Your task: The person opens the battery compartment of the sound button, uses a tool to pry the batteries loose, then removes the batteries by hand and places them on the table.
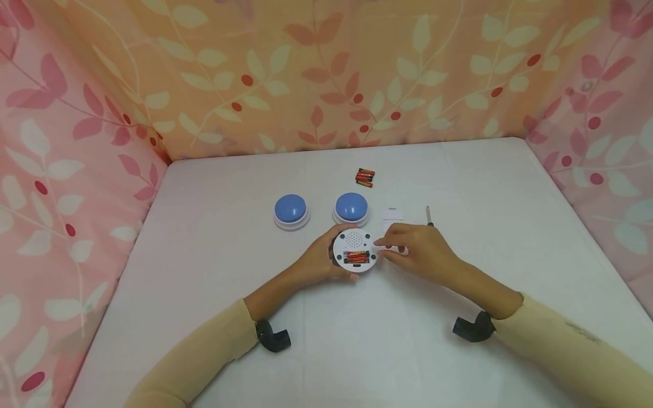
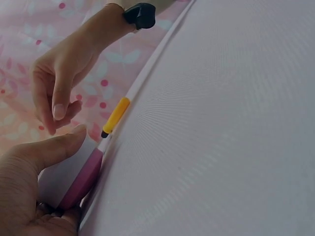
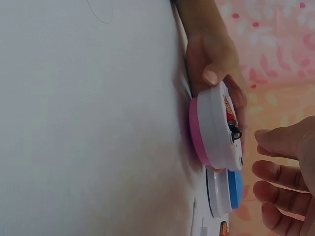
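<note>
My left hand grips a round white push-button device by its side, turned with its underside up. The bottom shows speaker holes, dark feet and an uncovered compartment with red batteries in it. In the right wrist view, the pink dome of the device faces the table. My right hand hovers just right of the device, fingers loosely bent. Its fingers hold nothing in the right wrist view.
Two blue-domed push buttons, one on the left and one behind the device, stand on the white table. Several loose batteries lie further back. Small white covers and a yellow-handled screwdriver lie near the right hand.
</note>
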A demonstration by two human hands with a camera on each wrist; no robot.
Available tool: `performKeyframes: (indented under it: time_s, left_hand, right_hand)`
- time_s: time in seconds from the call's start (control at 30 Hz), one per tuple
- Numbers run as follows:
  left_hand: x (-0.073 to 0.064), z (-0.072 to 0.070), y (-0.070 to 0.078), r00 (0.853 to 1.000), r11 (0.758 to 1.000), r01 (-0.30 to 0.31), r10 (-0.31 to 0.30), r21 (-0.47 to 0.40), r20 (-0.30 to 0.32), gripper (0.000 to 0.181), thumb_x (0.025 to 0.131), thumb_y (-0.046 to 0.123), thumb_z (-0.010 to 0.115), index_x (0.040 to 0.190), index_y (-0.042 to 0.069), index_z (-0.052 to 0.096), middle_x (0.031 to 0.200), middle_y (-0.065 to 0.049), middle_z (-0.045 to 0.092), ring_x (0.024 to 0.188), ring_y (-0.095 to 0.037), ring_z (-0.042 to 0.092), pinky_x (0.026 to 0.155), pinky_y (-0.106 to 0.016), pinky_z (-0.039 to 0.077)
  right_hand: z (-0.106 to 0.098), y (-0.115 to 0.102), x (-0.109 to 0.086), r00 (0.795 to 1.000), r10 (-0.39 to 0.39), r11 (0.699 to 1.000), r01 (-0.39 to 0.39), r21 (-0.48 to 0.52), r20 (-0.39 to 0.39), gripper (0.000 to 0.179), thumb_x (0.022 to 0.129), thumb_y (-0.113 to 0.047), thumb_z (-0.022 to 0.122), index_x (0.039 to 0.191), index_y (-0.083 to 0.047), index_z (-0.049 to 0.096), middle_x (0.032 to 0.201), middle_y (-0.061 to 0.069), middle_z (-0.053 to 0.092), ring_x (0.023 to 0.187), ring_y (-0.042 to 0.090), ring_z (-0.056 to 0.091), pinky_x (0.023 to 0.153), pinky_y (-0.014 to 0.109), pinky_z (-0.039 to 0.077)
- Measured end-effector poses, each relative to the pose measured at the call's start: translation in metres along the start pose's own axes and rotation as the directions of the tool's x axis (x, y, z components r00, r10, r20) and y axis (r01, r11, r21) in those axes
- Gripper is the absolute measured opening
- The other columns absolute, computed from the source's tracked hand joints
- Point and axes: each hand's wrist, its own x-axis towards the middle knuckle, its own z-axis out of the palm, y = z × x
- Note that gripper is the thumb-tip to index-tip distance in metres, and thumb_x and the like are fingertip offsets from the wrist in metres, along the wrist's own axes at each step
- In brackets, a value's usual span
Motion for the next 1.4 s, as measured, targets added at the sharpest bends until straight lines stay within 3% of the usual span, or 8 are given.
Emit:
performKeyframes:
  time_s: [0.03, 0.33, 0.9, 1.17, 1.4]
  left_hand:
    - [-0.001, 0.0, 0.004, 1.0, 1.0, 0.009, -0.009, -0.006, 0.001, 0.105, 0.064, 0.012, 0.098, 0.151, 0.022, 0.041, 0.143, 0.004, 0.054, 0.131, -0.015, 0.051, 0.114, -0.039, 0.04]
    - [0.0, 0.0, -0.001, 1.0, 1.0, -0.012, 0.012, -0.006, -0.001, 0.106, 0.062, 0.012, 0.099, 0.151, 0.022, 0.042, 0.142, 0.005, 0.055, 0.129, -0.014, 0.051, 0.114, -0.041, 0.038]
    - [0.0, -0.001, 0.001, 1.0, 0.997, -0.011, 0.013, -0.078, 0.021, 0.105, 0.062, 0.003, 0.097, 0.15, 0.017, 0.042, 0.139, 0.003, 0.056, 0.126, -0.015, 0.052, 0.109, -0.035, 0.042]
    - [0.0, -0.001, 0.003, 1.0, 0.998, -0.002, 0.003, -0.063, 0.021, 0.105, 0.062, 0.005, 0.097, 0.15, 0.02, 0.042, 0.139, 0.005, 0.056, 0.127, -0.014, 0.052, 0.111, -0.038, 0.042]
    - [0.0, -0.001, 0.002, 1.0, 0.999, 0.017, -0.016, -0.041, 0.011, 0.105, 0.061, 0.009, 0.099, 0.149, 0.024, 0.043, 0.14, 0.009, 0.055, 0.129, -0.011, 0.051, 0.114, -0.039, 0.037]
  right_hand:
    - [0.002, -0.001, 0.001, 1.0, -0.008, 1.0, 0.008, 0.008, 0.004, 0.022, 0.082, -0.019, 0.086, 0.104, -0.016, 0.082, 0.092, -0.003, 0.073, 0.069, 0.009, 0.062, 0.058, 0.021, 0.051]
    - [0.016, -0.005, 0.005, 0.998, -0.028, 0.999, 0.029, -0.02, 0.063, 0.023, 0.082, -0.018, 0.087, 0.104, -0.014, 0.082, 0.092, -0.004, 0.072, 0.08, 0.01, 0.066, 0.066, 0.021, 0.055]
    - [0.014, -0.009, 0.013, 0.99, -0.096, 0.994, 0.101, -0.038, 0.107, 0.022, 0.081, -0.013, 0.086, 0.103, -0.011, 0.081, 0.095, 0.0, 0.075, 0.088, 0.015, 0.072, 0.077, 0.029, 0.06]
    - [-0.004, -0.007, 0.01, 0.989, -0.118, 0.992, 0.121, -0.034, 0.091, 0.022, 0.078, -0.008, 0.088, 0.099, -0.008, 0.081, 0.091, 0.001, 0.074, 0.081, 0.014, 0.07, 0.071, 0.025, 0.059]
    - [-0.036, 0.011, 0.024, 0.999, -0.048, 0.998, 0.049, 0.036, -0.022, 0.021, 0.079, -0.003, 0.086, 0.099, -0.004, 0.08, 0.089, 0.003, 0.075, 0.077, 0.015, 0.069, 0.066, 0.029, 0.06]
